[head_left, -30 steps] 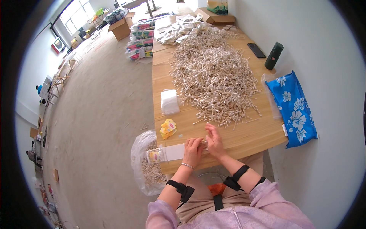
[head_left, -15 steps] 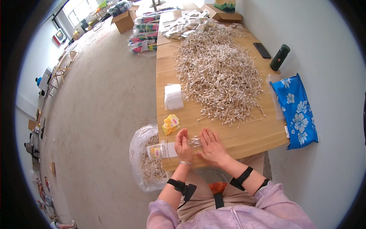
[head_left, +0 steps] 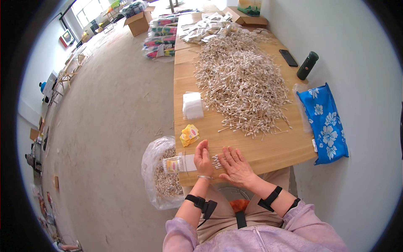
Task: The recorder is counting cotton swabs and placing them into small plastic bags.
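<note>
Near the table's front edge, my right hand (head_left: 238, 169) lies flat with fingers stretched, its fingertips over a small row of cotton swabs (head_left: 216, 161). To the left of that row, my left hand (head_left: 203, 159) stands on its side, fingers slightly cupped and nothing visible in them. Beside its outer edge is a clear plastic bag (head_left: 189, 163). A filled packet of swabs (head_left: 172, 164) with a yellow label lies left of this, at the table's edge. Several yellow cards (head_left: 189, 134) and a stack of clear bags (head_left: 192, 106) sit farther up. A large heap of cotton swabs (head_left: 243, 84) covers the table's middle.
A plastic sack of swabs (head_left: 147, 174) stands below the table's left edge. Along the right are a blue flowered pack (head_left: 325, 124), a dark green bottle (head_left: 307, 66) and a black phone (head_left: 288, 58). White packets (head_left: 208, 28) pile up at the far end.
My right hand has shifted slightly right and nearer, its fingers now a little more spread over the swabs. The left hand stays almost in place.
</note>
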Available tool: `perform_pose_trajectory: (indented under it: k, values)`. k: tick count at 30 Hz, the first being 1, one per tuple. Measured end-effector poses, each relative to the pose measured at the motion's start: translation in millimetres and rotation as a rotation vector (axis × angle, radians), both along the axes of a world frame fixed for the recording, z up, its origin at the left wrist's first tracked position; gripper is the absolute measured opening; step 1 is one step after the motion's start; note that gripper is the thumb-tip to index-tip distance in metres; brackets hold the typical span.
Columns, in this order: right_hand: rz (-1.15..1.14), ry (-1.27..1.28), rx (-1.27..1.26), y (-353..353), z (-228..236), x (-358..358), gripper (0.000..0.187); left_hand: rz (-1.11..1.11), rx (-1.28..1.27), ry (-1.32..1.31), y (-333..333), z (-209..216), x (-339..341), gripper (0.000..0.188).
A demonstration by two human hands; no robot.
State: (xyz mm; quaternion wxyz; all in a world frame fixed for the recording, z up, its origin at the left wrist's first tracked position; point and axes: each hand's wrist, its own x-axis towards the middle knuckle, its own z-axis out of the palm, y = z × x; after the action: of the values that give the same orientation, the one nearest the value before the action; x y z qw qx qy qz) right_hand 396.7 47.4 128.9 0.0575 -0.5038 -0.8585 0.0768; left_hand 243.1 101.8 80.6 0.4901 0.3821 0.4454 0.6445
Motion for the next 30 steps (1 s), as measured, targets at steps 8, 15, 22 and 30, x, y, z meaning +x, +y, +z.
perform_pose_trajectory:
  k: [8, 15, 22, 30]
  values:
    - [-0.145, 0.109, -0.101, 17.8, 5.7, 5.7, 0.072, 0.014, 0.009, -0.018, 2.0, -5.2, -7.3, 0.028]
    - [-0.339, 0.848, 0.012, 14.9, -9.9, 21.8, 0.067, -0.015, -0.069, -0.075, -11.9, 7.7, -8.6, 0.035]
    - [-0.461, 1.264, -0.139, 20.1, -12.2, -26.1, 0.066, -0.049, -0.092, -0.079, -18.8, 15.1, -4.2, 0.039]
    - [-0.514, 1.437, -0.062, 29.2, -16.2, -22.1, 0.064, -0.088, -0.116, -0.091, -23.4, 19.4, 4.3, 0.045]
